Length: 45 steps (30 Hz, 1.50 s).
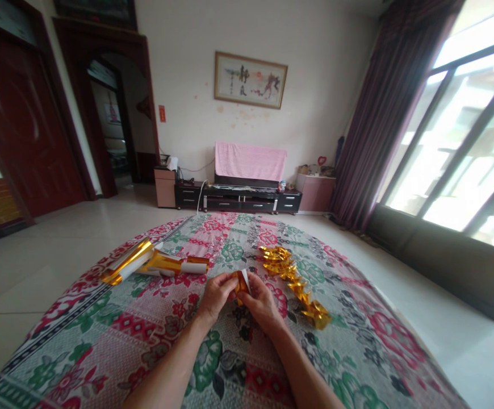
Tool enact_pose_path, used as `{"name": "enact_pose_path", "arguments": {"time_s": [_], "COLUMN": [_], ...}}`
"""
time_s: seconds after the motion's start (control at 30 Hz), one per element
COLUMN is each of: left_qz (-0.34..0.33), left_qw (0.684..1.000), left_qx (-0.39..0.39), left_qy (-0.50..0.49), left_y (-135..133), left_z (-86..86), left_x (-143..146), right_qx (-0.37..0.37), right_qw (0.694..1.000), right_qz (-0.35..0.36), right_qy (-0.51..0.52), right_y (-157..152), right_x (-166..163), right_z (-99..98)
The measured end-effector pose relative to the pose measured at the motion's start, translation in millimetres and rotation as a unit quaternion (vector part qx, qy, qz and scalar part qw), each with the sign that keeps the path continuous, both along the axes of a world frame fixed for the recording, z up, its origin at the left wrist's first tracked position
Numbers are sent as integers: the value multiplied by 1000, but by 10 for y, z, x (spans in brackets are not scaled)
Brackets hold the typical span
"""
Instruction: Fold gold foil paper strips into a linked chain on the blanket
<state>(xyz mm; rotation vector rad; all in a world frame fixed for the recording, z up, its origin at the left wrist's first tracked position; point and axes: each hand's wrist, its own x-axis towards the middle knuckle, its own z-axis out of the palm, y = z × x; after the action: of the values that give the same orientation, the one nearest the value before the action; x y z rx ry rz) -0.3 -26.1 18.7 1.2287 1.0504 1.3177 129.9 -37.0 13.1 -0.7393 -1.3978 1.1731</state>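
Just above the middle of the cloth, my left hand (pixel 218 295) and my right hand (pixel 260 300) meet around a small piece of gold foil paper (pixel 241 282). Its white back shows beside my right fingers. Both hands are closed on it, with fingertips pinching its edges; part of the paper is hidden by my fingers. To the right lies a row of folded gold foil pieces (pixel 292 278), apart from my hands. Left of my hands, loosely curled gold foil sheets (pixel 162 262) with white backs rest on the cloth.
A round table with a flowered cloth (pixel 153 335) lies under my arms. Beyond it, across the tiled floor (pixel 0 284), stands a low black cabinet (pixel 238 201) with a pink cloth (pixel 250 160) above. Purple curtains (pixel 370 125) hang by the window at right.
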Motion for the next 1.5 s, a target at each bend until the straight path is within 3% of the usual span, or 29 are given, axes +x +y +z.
{"name": "enact_pose_path", "arguments": {"time_s": [0.5, 0.77, 1.5], "left_qz": [29, 6, 29], "left_qw": [1000, 1000, 999], "left_qx": [-9, -10, -7], "left_qy": [-6, -24, -36], "left_y": [-7, -18, 7], "left_z": [20, 32, 4], "left_x": [31, 11, 16], "right_qx": [-26, -67, -13], "right_qw": [999, 997, 999], "right_qz": [22, 36, 39], "right_qy": [19, 17, -16], "right_y": [-43, -71, -8], "right_x": [20, 85, 50], "right_z": [85, 108, 1]}}
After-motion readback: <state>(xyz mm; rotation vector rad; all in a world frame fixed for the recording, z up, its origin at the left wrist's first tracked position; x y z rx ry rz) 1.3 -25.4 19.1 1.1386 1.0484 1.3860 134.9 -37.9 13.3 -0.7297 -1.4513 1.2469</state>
